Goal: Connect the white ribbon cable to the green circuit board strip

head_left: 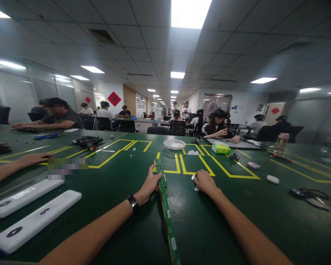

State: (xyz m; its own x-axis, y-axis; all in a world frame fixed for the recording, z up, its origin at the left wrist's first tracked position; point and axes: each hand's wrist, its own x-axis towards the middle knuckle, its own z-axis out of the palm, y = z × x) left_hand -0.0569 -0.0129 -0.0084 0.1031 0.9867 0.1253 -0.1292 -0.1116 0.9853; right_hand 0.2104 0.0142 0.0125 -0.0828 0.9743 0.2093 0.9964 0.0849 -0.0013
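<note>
Head: basket (174,144) beyond circuit board (165,206)

A matt green table (113,191) carries a glossy green circuit board (165,206) and smooth white plastic bars (35,221).

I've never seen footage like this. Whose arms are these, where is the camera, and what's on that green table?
No machine here: the arms belong to a person wearing a camera on the head, so the one picture looks forward and down over their own hands. The left hand, with a watch on its wrist, grips a long green circuit board standing on edge on the table. The right hand is closed on a small white piece. Two white bars lie at left, near another person's hand; a white basket sits farther back.
</note>
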